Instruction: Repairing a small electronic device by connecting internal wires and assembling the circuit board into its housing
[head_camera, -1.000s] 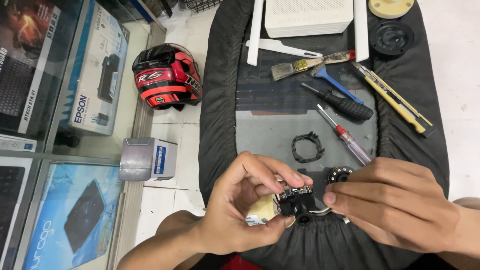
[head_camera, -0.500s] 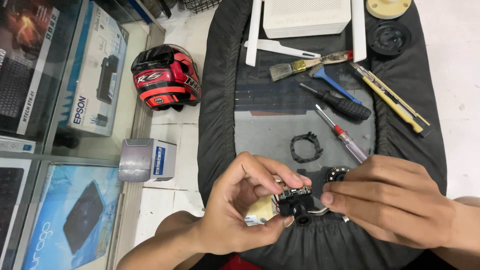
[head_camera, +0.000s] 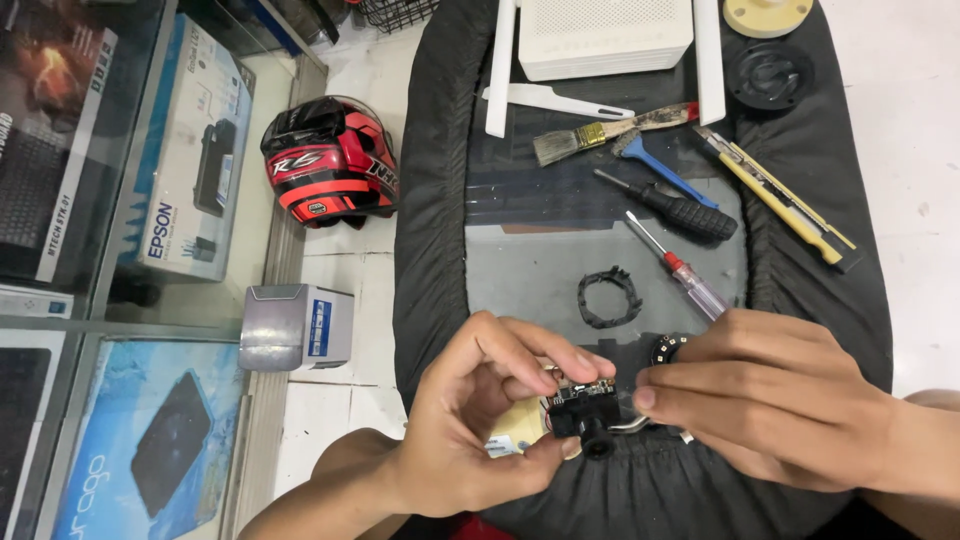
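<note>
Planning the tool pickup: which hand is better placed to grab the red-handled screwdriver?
Probably right. The right hand lies just below the red-handled screwdriver, while the left hand pinches the small black camera module and sits farther away.

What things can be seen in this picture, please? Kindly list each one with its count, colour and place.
camera module: 1, black, held between both hands
ring: 1, black, on the glass above the hands
screwdrivers: 2, one red and clear, one black, centre right
brush: 1, worn, upper centre
blue tool: 1, beside the brush
knife: 1, yellow and black, right
router: 1, white, top
round cap: 1, black, top right
helmet: 1, red and black, floor at left
small box: 1, grey, floor
left hand: 1, pinching the module
right hand: 1, gripping its other side
</note>
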